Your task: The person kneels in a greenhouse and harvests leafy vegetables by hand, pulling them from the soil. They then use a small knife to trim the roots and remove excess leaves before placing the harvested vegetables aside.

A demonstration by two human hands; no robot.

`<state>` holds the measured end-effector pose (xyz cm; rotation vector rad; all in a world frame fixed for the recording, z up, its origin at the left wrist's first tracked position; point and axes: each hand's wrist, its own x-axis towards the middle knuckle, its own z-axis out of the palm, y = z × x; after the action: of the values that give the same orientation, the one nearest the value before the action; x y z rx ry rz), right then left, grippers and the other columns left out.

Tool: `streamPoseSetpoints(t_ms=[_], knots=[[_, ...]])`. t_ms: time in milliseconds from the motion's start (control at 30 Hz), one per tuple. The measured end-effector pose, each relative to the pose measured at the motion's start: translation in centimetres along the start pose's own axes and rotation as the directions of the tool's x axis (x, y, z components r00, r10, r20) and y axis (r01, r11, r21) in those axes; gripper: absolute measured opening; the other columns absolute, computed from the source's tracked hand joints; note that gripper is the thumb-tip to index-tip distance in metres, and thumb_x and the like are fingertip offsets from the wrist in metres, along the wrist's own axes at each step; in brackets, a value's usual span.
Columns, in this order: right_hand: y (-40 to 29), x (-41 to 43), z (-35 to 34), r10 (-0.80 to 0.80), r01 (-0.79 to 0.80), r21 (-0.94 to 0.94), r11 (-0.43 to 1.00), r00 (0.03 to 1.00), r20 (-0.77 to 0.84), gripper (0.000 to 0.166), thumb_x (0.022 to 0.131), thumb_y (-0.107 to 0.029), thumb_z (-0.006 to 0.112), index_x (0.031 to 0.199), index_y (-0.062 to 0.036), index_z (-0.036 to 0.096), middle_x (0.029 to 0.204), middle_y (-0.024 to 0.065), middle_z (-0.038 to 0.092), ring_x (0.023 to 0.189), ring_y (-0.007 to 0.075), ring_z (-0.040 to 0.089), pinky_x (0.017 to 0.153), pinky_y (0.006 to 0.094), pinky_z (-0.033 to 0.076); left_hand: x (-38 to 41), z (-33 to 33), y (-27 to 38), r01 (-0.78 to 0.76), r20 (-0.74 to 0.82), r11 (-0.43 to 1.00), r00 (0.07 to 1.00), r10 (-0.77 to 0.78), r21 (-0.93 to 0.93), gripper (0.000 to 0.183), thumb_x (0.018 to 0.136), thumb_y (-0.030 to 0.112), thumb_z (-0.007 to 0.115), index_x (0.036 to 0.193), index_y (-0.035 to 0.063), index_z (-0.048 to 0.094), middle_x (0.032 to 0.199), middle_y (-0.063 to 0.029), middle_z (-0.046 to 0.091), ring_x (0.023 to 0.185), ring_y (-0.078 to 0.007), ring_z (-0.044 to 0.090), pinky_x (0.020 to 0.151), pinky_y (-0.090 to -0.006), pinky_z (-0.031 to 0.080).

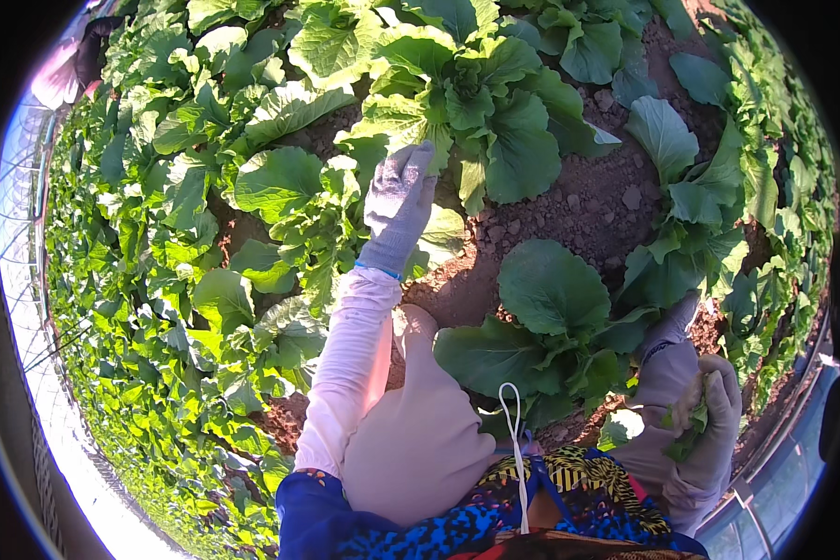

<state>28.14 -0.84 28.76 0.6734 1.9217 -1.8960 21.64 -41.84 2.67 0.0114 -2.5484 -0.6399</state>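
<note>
My left hand (400,206), in a grey knit glove, reaches forward to the lower leaves of a large leafy green plant (472,98). Its fingertips meet a pale yellow-green leaf (395,120); whether they pinch it is hidden. Low on the right, beside my knee, my right hand (722,402) is gloved too. Its fingers are curled around some torn green leaves (693,430). Between my legs grows a smaller leafy plant (556,329) with broad dark leaves.
Dense leafy greens (161,294) cover the left side, and another row (787,189) runs along the right. Brown clumpy soil (567,210) shows between plants. A white cord loop (514,434) hangs before my chest. At the far upper left, part of another person (77,63) is visible.
</note>
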Motion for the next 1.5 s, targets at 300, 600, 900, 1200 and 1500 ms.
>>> streamPoseSetpoints(t_ms=[300, 600, 900, 1200, 1500], knots=[[-1.6, 1.5, 3.0, 0.037, -0.039, -0.076, 0.996, 0.999, -0.031, 0.03, 0.101, -0.028, 0.06, 0.118, -0.0036, 0.059, 0.072, 0.0017, 0.052, 0.048, 0.0088, 0.045, 0.042, 0.0248, 0.038, 4.2, -0.4, -5.8, 0.069, -0.13, 0.931, 0.991, -0.023, 0.359, 0.077, 0.075, 0.02, 0.078, 0.146, 0.0182, 0.047, 0.143, -0.0108, 0.049, 0.132, -0.039, 0.045, 0.108, -0.0505, 0.04], [-1.6, 2.1, 6.2, 0.053, -0.051, -0.07, 0.996, 0.998, 0.023, 0.03, 0.101, -0.027, 0.06, 0.117, -0.0022, 0.058, 0.075, 0.0026, 0.053, 0.05, 0.0097, 0.045, 0.043, 0.0256, 0.039, 0.8, 2.8, -6.2, 0.208, 0.218, 0.94, 0.938, -0.27, 0.27, 0.019, 0.083, 0.023, 0.069, 0.091, 0.0065, 0.065, 0.08, -0.0155, 0.068, 0.077, -0.0346, 0.068, 0.07, -0.0467, 0.053], [0.4, 2.5, 6.4, 0.041, -0.029, -0.132, 0.991, 0.995, 0.092, 0.031, 0.101, -0.027, 0.059, 0.119, -0.0027, 0.056, 0.076, 0.0023, 0.052, 0.052, 0.0101, 0.043, 0.044, 0.0256, 0.037, 4.5, 7.0, 3.8, 0.347, 0.342, 0.938, 0.882, -0.325, -0.002, 0.017, 0.084, 0.023, 0.063, 0.092, 0.0095, 0.069, 0.081, -0.0118, 0.071, 0.073, -0.0342, 0.072, 0.064, -0.0478, 0.056], [0.2, 2.3, 7.1, 0.039, -0.035, -0.144, 0.989, 0.999, 0.026, 0.036, 0.1, -0.029, 0.06, 0.118, 0.0007, 0.056, 0.074, 0.0035, 0.052, 0.051, 0.0121, 0.047, 0.046, 0.0274, 0.04, 3.4, 4.1, 0.4, 0.599, 0.331, 0.794, 0.774, -0.539, -0.107, 0.029, 0.088, 0.035, 0.061, 0.099, 0.0075, 0.063, 0.096, -0.0181, 0.067, 0.091, -0.037, 0.066, 0.078, -0.0464, 0.051], [-0.9, 0.8, 6.4, -0.005, 0.007, -0.123, 0.992, 1.0, 0.015, 0.036, 0.098, -0.032, 0.063, 0.114, 0.0005, 0.059, 0.071, 0.0042, 0.051, 0.048, 0.011, 0.046, 0.044, 0.0256, 0.038, 3.2, 0.8, 0.9, 0.001, -0.213, 0.999, 0.977, -0.01, -0.042, 0.058, 0.08, 0.006, 0.07, 0.136, 0.01, 0.057, 0.122, -0.0122, 0.059, 0.109, -0.0332, 0.059, 0.092, -0.045, 0.05]])
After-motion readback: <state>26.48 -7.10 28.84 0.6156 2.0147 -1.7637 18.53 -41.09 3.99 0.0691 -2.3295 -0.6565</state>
